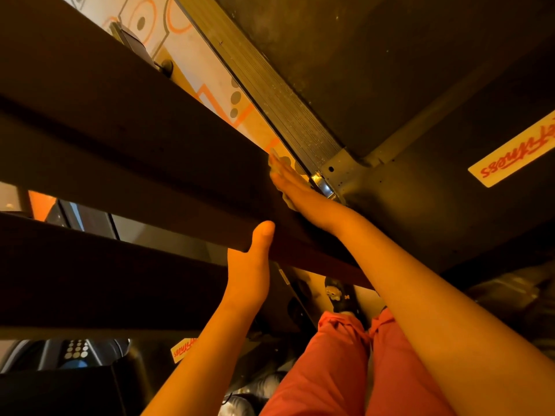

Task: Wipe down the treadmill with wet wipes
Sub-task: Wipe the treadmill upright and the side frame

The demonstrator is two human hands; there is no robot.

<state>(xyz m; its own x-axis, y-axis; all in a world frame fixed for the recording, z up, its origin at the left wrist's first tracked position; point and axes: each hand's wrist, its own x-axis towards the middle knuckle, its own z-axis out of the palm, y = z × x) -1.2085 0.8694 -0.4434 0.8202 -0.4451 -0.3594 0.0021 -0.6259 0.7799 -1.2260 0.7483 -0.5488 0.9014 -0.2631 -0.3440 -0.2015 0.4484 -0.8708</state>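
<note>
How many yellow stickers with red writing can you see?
2. The big sticker lies on the dark treadmill cover at the right. The small sticker peeks out low down, beside the left arm. The dark bar could hide more.

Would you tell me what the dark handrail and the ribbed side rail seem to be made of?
Handrail: dark, matte, smooth, probably painted metal or plastic; dim light leaves it open. Side rail: likely aluminium, grey sheen with fine lengthwise ribs.

Pale floor (192,55), orange lines (grey dots), dim amber light
</note>
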